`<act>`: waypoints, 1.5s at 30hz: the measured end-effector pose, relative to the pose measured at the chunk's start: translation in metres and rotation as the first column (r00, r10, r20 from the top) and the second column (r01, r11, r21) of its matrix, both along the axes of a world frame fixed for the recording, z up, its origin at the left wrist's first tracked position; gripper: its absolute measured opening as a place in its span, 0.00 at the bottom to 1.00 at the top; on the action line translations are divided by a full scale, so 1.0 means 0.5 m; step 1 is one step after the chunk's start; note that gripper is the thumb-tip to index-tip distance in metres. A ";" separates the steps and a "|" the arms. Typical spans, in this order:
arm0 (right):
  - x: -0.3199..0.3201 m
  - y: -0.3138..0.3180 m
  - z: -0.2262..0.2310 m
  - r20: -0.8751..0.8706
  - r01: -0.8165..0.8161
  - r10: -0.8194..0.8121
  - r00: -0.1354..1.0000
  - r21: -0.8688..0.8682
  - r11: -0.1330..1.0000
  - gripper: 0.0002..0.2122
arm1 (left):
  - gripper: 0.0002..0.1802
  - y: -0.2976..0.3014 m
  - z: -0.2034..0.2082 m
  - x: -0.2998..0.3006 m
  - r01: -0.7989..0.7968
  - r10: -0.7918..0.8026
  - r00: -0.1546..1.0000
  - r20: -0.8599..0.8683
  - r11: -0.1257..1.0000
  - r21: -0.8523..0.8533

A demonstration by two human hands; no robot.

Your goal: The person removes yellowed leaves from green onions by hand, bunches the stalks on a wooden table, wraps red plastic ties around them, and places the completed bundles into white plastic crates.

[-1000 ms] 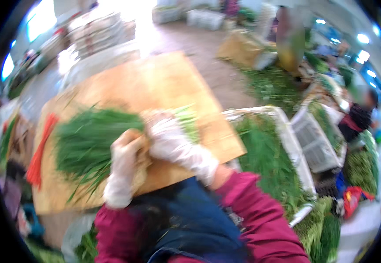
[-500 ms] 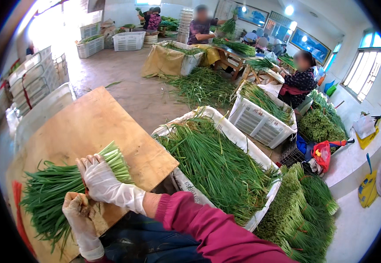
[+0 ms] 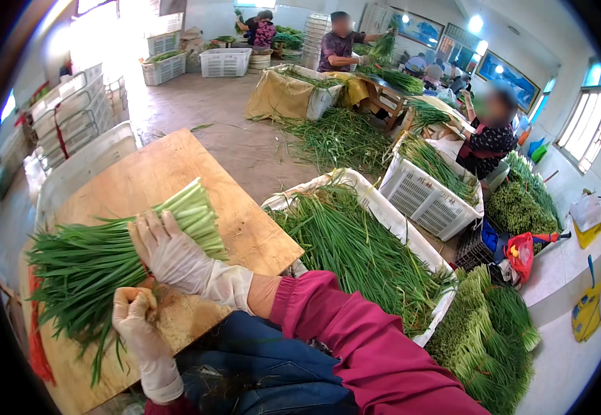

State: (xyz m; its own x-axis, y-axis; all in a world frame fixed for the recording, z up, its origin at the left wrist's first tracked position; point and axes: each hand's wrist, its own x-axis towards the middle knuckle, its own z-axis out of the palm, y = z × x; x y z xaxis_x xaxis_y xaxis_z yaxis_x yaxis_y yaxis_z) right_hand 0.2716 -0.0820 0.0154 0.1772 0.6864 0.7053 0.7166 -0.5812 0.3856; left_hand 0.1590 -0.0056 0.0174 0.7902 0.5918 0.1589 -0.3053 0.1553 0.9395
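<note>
1. Wooden board [image 3: 245, 218]: bare wood runs from the pale cut ends to its far and right edges; the near edge lies close to the apron [image 3: 266, 366].
2. White crate [image 3: 411, 238]: heaped with loose greens, it stands just beside the board's right corner, taking up room on that side.
3. Green bundle [image 3: 89, 263]: it lies on the board's left half, pale ends far right, leaves reaching the left edge.
4. Right hand [image 3: 179, 259]: gloved, fingers extended over the bundle's stems; thumb hidden.
5. Left hand [image 3: 136, 325]: at the near side, fingers curled nearly closed; I cannot tell whether they grip anything.
6. Red strands [image 3: 38, 339]: by the left edge, partly under leaves.
</note>
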 end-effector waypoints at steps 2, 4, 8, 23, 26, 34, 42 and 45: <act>0.012 -0.009 -0.054 -0.037 0.044 -0.045 0.998 -0.035 0.998 0.23 | 0.07 -0.017 -0.056 0.027 -0.021 0.021 0.999 -0.047 1.000 0.015; 0.005 0.010 -0.083 -0.180 0.068 -0.090 0.980 -0.127 0.990 0.23 | 0.08 0.000 -0.120 0.037 -0.045 0.038 0.995 -0.088 0.995 -0.084; -0.023 0.007 -0.031 -0.221 0.065 -0.142 0.965 -0.322 0.944 0.23 | 0.05 0.013 -0.110 0.026 -0.121 0.116 0.991 -0.072 0.991 -0.062; 0.039 -0.016 0.014 -0.664 -0.083 -0.179 0.726 -0.343 0.936 0.49 | 0.05 0.024 -0.086 0.005 0.078 -0.004 0.976 -0.216 0.939 0.335; 0.042 -0.018 0.009 -0.636 -0.056 -0.224 0.739 -0.389 0.920 0.46 | 0.04 0.011 -0.075 0.024 0.148 -0.148 0.989 0.010 0.988 0.032; 0.042 -0.016 -0.030 -0.431 0.024 -0.161 0.888 -0.306 0.952 0.33 | 0.08 -0.006 -0.118 0.040 0.241 -0.223 0.970 0.094 0.911 -0.334; 0.015 -0.002 -0.049 -0.239 0.164 -0.241 0.941 -0.300 0.940 0.22 | 0.06 -0.027 -0.082 0.012 0.069 -0.074 0.997 -0.005 0.947 -0.314; 0.005 -0.009 -0.059 -0.230 0.150 -0.208 0.951 -0.244 0.958 0.21 | 0.06 -0.030 -0.053 0.008 0.073 -0.074 0.997 0.007 0.954 -0.291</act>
